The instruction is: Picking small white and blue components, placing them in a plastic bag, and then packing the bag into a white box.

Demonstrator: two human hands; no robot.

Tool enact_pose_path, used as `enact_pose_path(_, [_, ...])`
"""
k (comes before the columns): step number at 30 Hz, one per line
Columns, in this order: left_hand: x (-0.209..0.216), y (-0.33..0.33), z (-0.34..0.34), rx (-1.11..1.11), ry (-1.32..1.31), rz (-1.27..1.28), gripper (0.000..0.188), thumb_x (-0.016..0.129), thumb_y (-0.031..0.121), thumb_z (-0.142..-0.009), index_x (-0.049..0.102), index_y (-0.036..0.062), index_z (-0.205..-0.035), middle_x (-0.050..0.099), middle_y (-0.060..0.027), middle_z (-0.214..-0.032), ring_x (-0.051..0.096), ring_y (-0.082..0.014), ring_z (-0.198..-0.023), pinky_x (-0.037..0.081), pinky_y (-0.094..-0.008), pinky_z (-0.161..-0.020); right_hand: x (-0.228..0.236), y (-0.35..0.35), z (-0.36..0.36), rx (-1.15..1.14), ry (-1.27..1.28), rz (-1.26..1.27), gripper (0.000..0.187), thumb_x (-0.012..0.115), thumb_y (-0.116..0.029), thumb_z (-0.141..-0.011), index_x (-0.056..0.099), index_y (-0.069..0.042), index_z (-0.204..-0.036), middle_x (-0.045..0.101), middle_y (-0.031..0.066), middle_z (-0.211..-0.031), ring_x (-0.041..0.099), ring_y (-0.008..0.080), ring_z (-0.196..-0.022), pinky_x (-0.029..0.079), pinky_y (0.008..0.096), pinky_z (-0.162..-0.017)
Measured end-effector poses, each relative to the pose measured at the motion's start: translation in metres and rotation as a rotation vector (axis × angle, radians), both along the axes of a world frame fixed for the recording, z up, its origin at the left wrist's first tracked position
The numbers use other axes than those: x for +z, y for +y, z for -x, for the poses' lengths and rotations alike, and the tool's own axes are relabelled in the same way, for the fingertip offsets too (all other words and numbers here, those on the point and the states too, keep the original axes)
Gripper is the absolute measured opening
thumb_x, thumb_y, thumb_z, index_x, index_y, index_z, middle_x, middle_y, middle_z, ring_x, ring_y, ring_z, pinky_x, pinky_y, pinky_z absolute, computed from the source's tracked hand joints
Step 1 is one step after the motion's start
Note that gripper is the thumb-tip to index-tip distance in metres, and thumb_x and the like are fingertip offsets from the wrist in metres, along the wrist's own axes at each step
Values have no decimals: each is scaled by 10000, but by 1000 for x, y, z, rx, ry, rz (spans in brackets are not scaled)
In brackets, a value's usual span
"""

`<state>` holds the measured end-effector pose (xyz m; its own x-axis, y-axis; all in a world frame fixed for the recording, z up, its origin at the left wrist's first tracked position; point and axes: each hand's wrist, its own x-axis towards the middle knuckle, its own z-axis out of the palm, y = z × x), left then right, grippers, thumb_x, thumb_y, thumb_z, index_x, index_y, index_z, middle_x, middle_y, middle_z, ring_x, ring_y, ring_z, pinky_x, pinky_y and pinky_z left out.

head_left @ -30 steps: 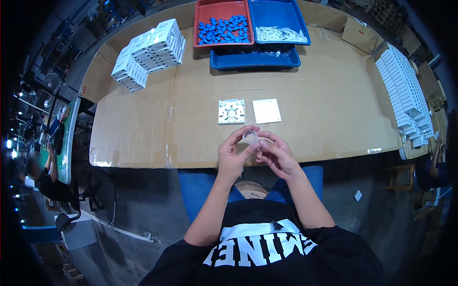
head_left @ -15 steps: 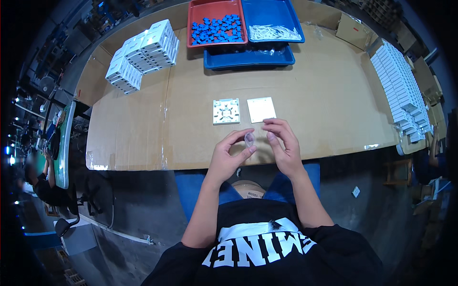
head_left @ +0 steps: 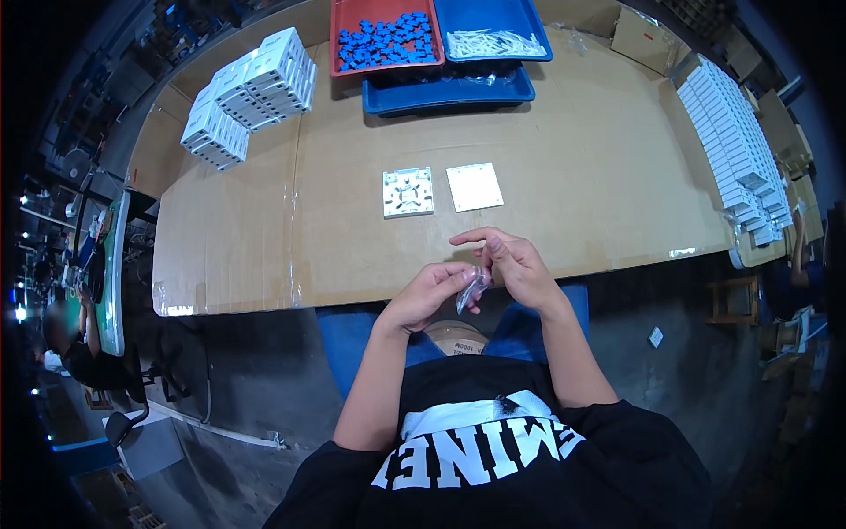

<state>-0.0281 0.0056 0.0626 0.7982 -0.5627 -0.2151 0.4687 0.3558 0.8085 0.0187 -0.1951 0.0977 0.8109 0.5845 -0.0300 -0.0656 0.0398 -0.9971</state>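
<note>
At the near edge of the table, my left hand (head_left: 427, 295) pinches a small clear plastic bag (head_left: 471, 294) between thumb and fingers. What the bag contains is too small to make out. My right hand (head_left: 520, 271) is close against it on the right, index finger stretched out to the left and thumb raised. Its lower fingers are partly hidden around the bag. Beyond my hands lie a white square faceplate housing (head_left: 408, 192), its moulded inside facing up, and a flat white square cover (head_left: 474, 187) to its right.
A red tray (head_left: 338, 40) of blue parts and a blue tray (head_left: 467, 18) of white strips sit at the back, above another blue tray (head_left: 449, 101). White boxes (head_left: 256, 88) are stacked at left, more white pieces (head_left: 731, 145) at right. A person (head_left: 92, 339) sits far left.
Both hands have come together and nearer to me. The clear bag has tilted and hangs lower in my left hand. My right index finger now reaches out leftward. The whole view has shifted slightly.
</note>
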Motion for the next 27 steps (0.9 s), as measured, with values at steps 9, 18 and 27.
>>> enact_pose_path(9, [-9, -8, -1, -57, 121, 164, 418, 573, 377, -1058, 639, -26, -1147, 682, -119, -976, 715, -217, -890, 612, -438, -891, 13, -10, -2, 247, 149, 43, 695, 356, -568, -1077, 625, 1, -1375, 728, 84, -837, 685, 123, -761, 541, 262, -740])
enact_pose_path(18, [-12, -8, -1, -8, 225, 266, 408, 559, 358, -1069, 619, -26, -1191, 679, -117, -963, 716, -185, -819, 637, -468, -860, 0, -12, -3, 229, 114, 62, 832, 332, -715, -1017, 663, -34, -1362, 743, 79, -839, 659, 119, -754, 540, 279, -784])
enact_pose_path(27, [-12, -15, -9, 1, 221, 204, 492, 546, 404, -1066, 586, -42, -1269, 708, -161, -1043, 729, -237, -919, 619, -467, -889, -5, -15, -11, 282, 108, 178, 720, 364, -618, -1063, 605, -43, -1425, 734, 45, -874, 551, 79, -671, 469, 222, -652])
